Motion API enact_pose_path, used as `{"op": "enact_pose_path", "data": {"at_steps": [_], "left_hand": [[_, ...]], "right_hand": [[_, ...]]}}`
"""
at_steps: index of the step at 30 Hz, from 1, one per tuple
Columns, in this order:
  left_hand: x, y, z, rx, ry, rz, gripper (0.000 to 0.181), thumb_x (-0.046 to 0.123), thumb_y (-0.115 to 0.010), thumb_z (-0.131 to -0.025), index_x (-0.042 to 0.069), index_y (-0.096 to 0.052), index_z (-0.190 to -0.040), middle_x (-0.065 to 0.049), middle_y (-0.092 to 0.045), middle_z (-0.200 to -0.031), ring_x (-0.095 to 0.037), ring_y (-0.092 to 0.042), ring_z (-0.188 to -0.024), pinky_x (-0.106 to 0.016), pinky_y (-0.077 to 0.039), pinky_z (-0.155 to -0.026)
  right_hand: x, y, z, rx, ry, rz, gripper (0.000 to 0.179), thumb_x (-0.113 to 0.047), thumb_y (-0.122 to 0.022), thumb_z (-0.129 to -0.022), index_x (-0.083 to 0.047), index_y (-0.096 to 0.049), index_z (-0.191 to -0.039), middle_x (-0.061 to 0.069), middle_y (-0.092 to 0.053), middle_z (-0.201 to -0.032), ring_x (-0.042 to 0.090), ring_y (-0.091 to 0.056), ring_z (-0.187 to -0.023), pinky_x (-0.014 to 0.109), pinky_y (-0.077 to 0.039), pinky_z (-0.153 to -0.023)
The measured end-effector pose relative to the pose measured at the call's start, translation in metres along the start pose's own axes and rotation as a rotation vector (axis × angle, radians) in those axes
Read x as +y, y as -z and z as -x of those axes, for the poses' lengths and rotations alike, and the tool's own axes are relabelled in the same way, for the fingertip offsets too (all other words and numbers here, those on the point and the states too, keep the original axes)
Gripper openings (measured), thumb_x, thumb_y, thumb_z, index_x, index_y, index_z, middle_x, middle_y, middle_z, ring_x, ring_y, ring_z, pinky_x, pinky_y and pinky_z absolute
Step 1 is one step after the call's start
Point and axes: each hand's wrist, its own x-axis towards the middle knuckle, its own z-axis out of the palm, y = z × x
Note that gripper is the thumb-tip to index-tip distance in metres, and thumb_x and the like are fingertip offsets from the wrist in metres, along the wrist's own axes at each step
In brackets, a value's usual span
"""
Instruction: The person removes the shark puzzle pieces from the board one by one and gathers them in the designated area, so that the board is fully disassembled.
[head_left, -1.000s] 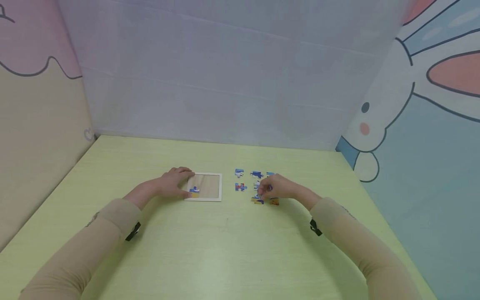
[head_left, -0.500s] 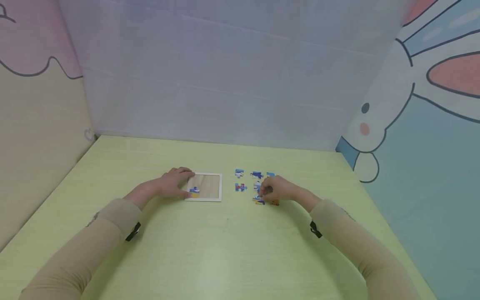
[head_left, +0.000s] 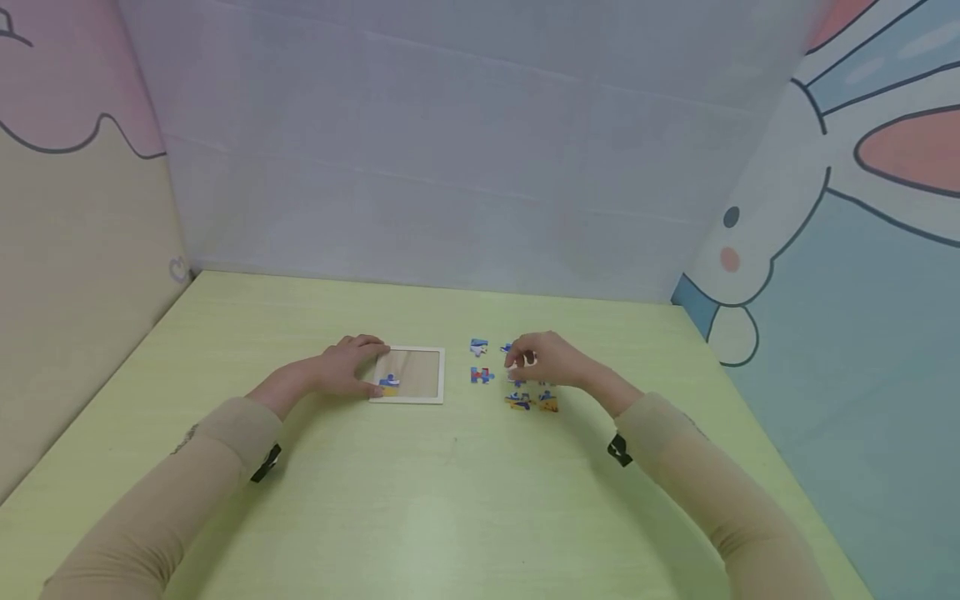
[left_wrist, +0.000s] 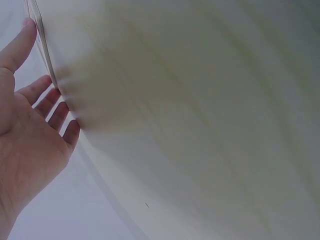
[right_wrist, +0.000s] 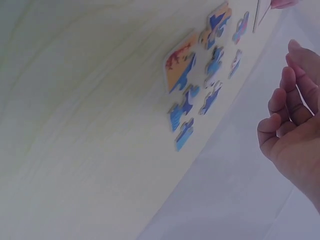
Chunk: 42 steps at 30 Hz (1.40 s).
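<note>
In the head view, my left hand [head_left: 345, 367] spans the left side of a shallow wooden puzzle frame [head_left: 441, 375], thumb at the near corner, fingers at the far one. A blue-and-yellow jigsaw piece [head_left: 388, 385] lies in the frame's near left corner. My right hand [head_left: 551, 360] hovers over the loose jigsaw pieces, partly hiding them; its fingers are loosely curled with nothing between them. The right wrist view shows this hand [right_wrist: 295, 110] apart from the pieces. An orange-and-blue piece [right_wrist: 180, 62] lies flat among the group there.
Left of my right hand lie a blue-and-white piece [head_left: 478, 347] and a red-and-blue piece [head_left: 482, 375]. Two yellow-toned pieces sit nearest me, one of them orange [head_left: 548, 402]. The pale table [head_left: 450, 500] meets a plain backdrop [head_left: 420, 167] and printed side panels.
My right hand has lifted off the nearer pieces and shifted towards the far side, uncovering the two yellow-toned ones. The left hand and frame stay in place.
</note>
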Motion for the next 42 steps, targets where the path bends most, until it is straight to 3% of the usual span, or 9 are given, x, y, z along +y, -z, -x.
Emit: {"op": "enact_pose_path", "data": {"at_steps": [4, 18, 24, 30, 34, 42], "left_hand": [[-0.001, 0.0, 0.0, 0.0, -0.006, 0.004, 0.086, 0.046, -0.071, -0.08, 0.003, -0.034, -0.144, -0.021, -0.03, -0.149, -0.049, -0.025, -0.133, -0.07, -0.022, -0.101], [-0.008, -0.002, -0.002, -0.012, -0.015, 0.004, 0.095, 0.047, -0.077, -0.073, 0.004, -0.033, -0.145, -0.019, -0.028, -0.15, -0.047, -0.024, -0.134, -0.066, -0.024, -0.104], [-0.007, -0.003, -0.002, 0.006, -0.023, 0.004, 0.095, 0.046, -0.077, -0.072, 0.004, -0.034, -0.145, -0.019, -0.03, -0.149, -0.046, -0.028, -0.132, -0.065, -0.028, -0.102], [-0.009, -0.006, -0.004, 0.027, -0.038, -0.014, 0.094, 0.047, -0.078, -0.071, 0.003, -0.036, -0.143, -0.019, -0.034, -0.146, -0.044, -0.033, -0.129, -0.064, -0.032, -0.098], [-0.01, -0.006, -0.004, 0.021, -0.029, -0.019, 0.094, 0.048, -0.077, -0.071, 0.004, -0.036, -0.144, -0.018, -0.034, -0.147, -0.042, -0.033, -0.129, -0.063, -0.033, -0.098], [-0.013, -0.006, -0.004, 0.019, -0.032, -0.023, 0.095, 0.052, -0.076, -0.072, 0.006, -0.035, -0.144, -0.016, -0.033, -0.148, -0.041, -0.032, -0.13, -0.063, -0.033, -0.099]], "right_hand": [[-0.011, 0.0, -0.006, 0.023, 0.031, -0.01, 0.016, -0.018, -0.069, -0.086, -0.008, -0.069, -0.098, -0.004, -0.061, -0.083, 0.015, -0.051, -0.079, 0.028, -0.044, -0.069], [-0.036, -0.014, -0.041, 0.064, 0.064, -0.097, 0.019, -0.025, -0.072, -0.084, -0.018, -0.068, -0.101, -0.003, -0.063, -0.09, 0.012, -0.051, -0.082, 0.025, -0.046, -0.072], [-0.046, -0.029, -0.059, 0.039, 0.091, -0.12, 0.027, -0.024, -0.072, -0.085, -0.016, -0.067, -0.11, 0.009, -0.064, -0.102, 0.014, -0.051, -0.084, 0.025, -0.044, -0.072], [-0.058, -0.047, -0.075, 0.016, 0.085, -0.179, 0.035, -0.018, -0.072, -0.084, -0.012, -0.065, -0.118, 0.011, -0.064, -0.11, 0.017, -0.054, -0.088, 0.024, -0.046, -0.075], [-0.06, -0.059, -0.086, -0.013, 0.081, -0.193, 0.037, -0.017, -0.071, -0.085, -0.01, -0.063, -0.12, 0.009, -0.064, -0.114, 0.016, -0.054, -0.093, 0.023, -0.046, -0.078], [-0.061, -0.077, -0.102, -0.082, 0.038, -0.173, 0.039, -0.021, -0.073, -0.084, -0.018, -0.063, -0.121, -0.004, -0.063, -0.118, 0.01, -0.054, -0.101, 0.021, -0.045, -0.084]]}}
